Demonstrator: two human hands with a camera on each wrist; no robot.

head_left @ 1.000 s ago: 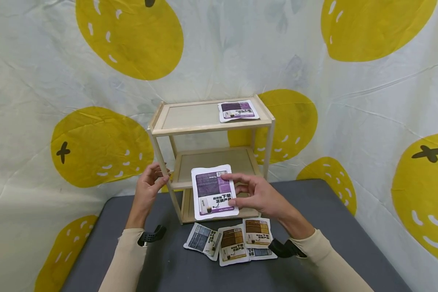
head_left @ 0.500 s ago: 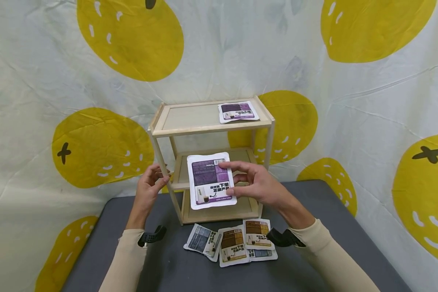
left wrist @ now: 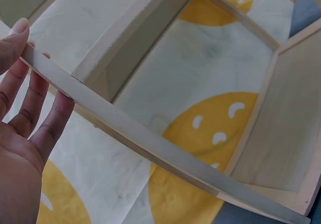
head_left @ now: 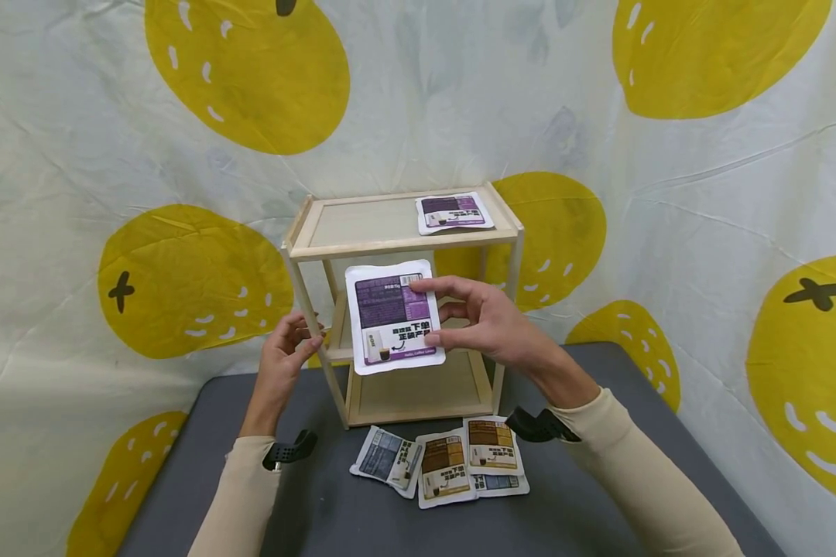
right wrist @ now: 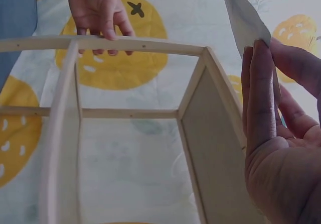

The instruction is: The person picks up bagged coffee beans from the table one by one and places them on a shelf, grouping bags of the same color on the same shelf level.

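A white pouch with a purple label [head_left: 383,321] is pinched at its right edge by my right hand [head_left: 505,329], thumb on the front low down and index finger higher up. It hangs upright in front of the small wooden shelf [head_left: 404,249], overlapping the middle tier in the head view. From the right wrist camera this pouch [right wrist: 243,15] shows nearly edge-on. My left hand [head_left: 279,363] grips the shelf's left front post [left wrist: 140,137], thumb on one side and fingers on the other. A second purple pouch [head_left: 454,210] lies at the right of the top tier.
On the grey table [head_left: 313,503], before the shelf, lie a blue-grey pouch [head_left: 382,460] with another edge beneath it, a brown pouch [head_left: 444,470], and an orange-brown pouch [head_left: 491,442] over a blue one [head_left: 500,486]. A lemon-print cloth [head_left: 418,93] hangs behind.
My right hand has raised the purple pouch and shifted it a little left, from before the lower tiers to just under the top tier's edge. The left hand stays on the post.
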